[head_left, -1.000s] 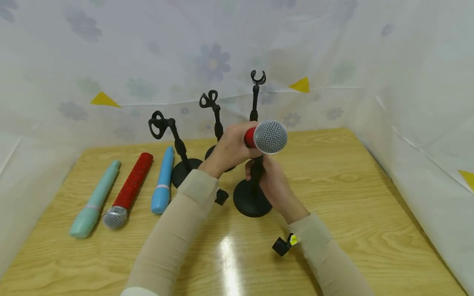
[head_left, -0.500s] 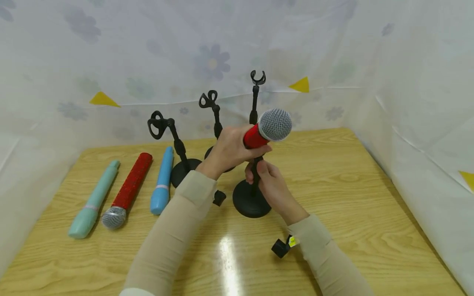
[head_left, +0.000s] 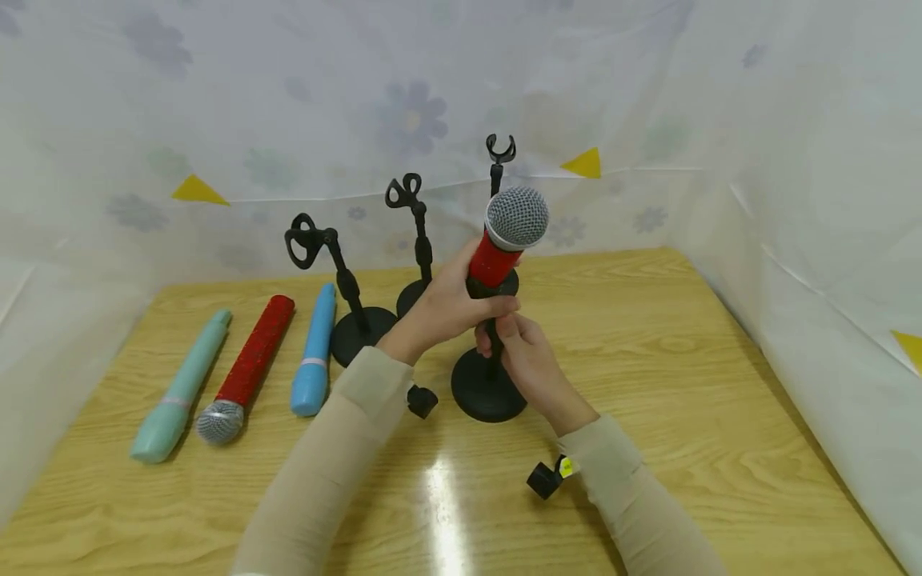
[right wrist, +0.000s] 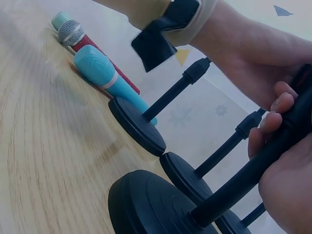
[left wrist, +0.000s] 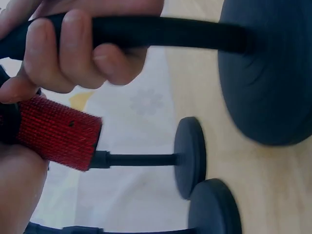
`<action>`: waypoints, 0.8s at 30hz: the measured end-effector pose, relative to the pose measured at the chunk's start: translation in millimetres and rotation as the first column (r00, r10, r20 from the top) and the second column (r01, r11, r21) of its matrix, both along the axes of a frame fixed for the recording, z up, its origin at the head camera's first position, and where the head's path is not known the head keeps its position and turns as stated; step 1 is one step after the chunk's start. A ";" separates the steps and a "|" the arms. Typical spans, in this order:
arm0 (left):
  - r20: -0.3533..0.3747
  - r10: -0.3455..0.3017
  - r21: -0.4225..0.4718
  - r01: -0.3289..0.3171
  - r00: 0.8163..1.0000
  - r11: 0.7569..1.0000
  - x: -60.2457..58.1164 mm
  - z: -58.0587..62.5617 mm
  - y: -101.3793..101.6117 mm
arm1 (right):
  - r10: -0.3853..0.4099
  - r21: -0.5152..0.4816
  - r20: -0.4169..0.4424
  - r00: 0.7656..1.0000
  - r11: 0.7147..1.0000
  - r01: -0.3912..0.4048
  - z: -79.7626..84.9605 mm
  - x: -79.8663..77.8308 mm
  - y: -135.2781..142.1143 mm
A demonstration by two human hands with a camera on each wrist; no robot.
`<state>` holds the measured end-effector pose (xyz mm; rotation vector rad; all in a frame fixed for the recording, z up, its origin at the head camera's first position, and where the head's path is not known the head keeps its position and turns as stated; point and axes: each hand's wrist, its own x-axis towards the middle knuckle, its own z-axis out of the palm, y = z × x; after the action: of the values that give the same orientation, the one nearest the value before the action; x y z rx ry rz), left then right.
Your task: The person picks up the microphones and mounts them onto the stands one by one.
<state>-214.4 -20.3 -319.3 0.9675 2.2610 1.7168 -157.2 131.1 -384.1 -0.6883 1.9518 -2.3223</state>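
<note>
My left hand (head_left: 442,308) grips a red microphone (head_left: 495,262) with a silver mesh head, which tilts upward and away from the table. Its sparkly lower end, seen as a red handle (left wrist: 61,131) in the left wrist view, sticks out behind the hand. Just below, my right hand (head_left: 533,364) has its fingers curled round the pole of a black desktop microphone stand (head_left: 490,394). The stand's round base is on the table. Both hands and the microphone cover the stand's top, so I cannot tell whether the microphone sits in its clip.
Three more black stands with raised clips stand behind: a left stand (head_left: 349,290), a middle stand (head_left: 422,250) and a right stand (head_left: 495,172). To the left lie a green microphone (head_left: 180,388), a red glittery microphone (head_left: 254,356) and a blue microphone (head_left: 315,348) on the wooden table (head_left: 684,384).
The red microphone has tipped more upright; its mesh head rose, moving slightly right and then back left. My left hand turned with it. The right hand keeps its grip on the stand's pole.
</note>
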 end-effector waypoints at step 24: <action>-0.199 0.062 -0.104 -0.084 0.978 0.991 2.4 2.5 -5.1 | 0.039 0.070 -0.055 0.998 0.997 -0.035 -2.5 -0.3 2.4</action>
<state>-212.0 -25.3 -316.8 1.0848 2.5151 1.5642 -157.5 133.5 -386.6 -0.7859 2.0136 -2.2271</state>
